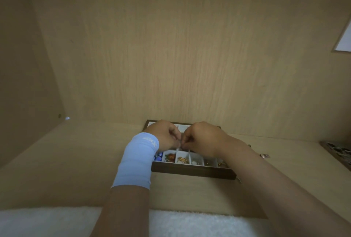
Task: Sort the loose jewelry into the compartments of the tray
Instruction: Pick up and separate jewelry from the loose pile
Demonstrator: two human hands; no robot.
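Observation:
A dark wooden tray [193, 172] with white compartments sits on the wooden shelf against the back wall. Its near row holds blue beads [159, 156], a reddish-brown piece [171, 157], a gold piece [182, 160] and a pale piece [195, 162]. Above the tray's middle, my left hand [164, 135], with a light blue wrist sleeve, and my right hand [204, 138] meet fingertip to fingertip. Both pinch a tiny silvery piece [180, 145]; what it is stays too small to tell. The hands hide the tray's middle compartments.
Loose jewelry [265, 156] lies on the shelf right of the tray. A second tray [338, 151] shows at the right edge. White fluffy cloth [190, 223] runs along the front. Wooden walls close in at the left and the back.

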